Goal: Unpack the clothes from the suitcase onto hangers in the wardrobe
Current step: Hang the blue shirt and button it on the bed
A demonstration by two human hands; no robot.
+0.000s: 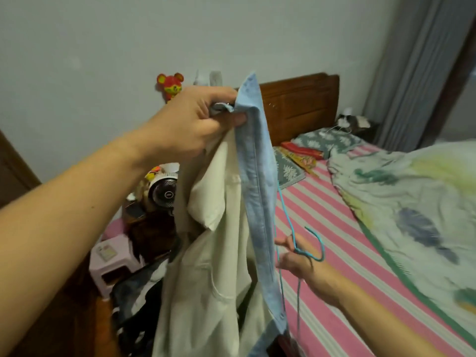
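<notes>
Left hand pinches the denim-edged cream shirt – fabric hangs toward 6 o'clock; right hand grips the thin blue wire hanger.

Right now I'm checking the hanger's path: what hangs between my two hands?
In the head view, the shirt's light-blue denim placket hangs between the left hand and right hand.

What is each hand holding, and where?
The left hand grips the denim-and-cream garment at its top edge; the right hand holds the blue wire hanger near its hook.
</notes>
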